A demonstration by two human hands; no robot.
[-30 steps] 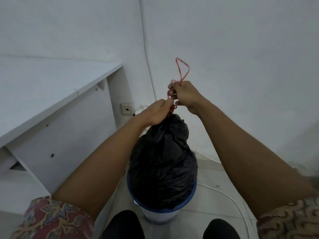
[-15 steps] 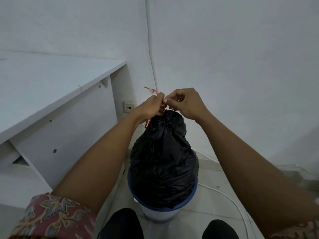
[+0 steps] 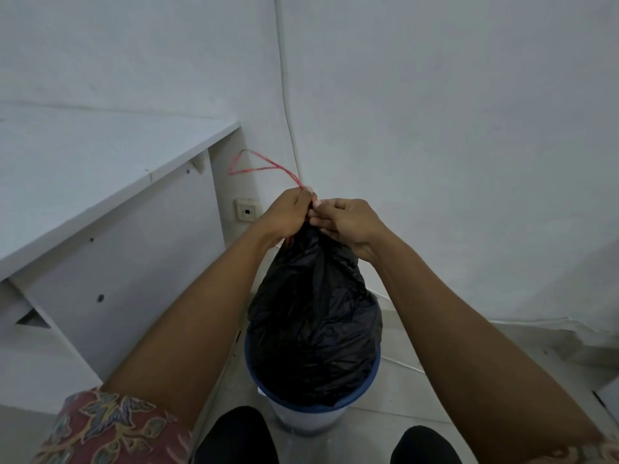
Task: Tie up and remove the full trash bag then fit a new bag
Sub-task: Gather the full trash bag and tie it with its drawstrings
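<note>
Since earlier, the thin red string (image 3: 259, 166) has looped out leftward above the blue-rimmed white bin (image 3: 311, 417). Left hand (image 3: 284, 216) pinches it; right hand (image 3: 350, 226) pinches the hidden neck of the crumpled black plastic trash bag (image 3: 315, 316) inside that bin.

Bag (image 3: 315, 316) sits in the bin (image 3: 311, 413), rising above its rim. Above the bin, left hand (image 3: 284, 216) and right hand (image 3: 348, 222) grip the neck, string (image 3: 254, 165) jutting up-left. Desk (image 3: 100, 182) left of the bin, socket (image 3: 247, 211) behind.
</note>
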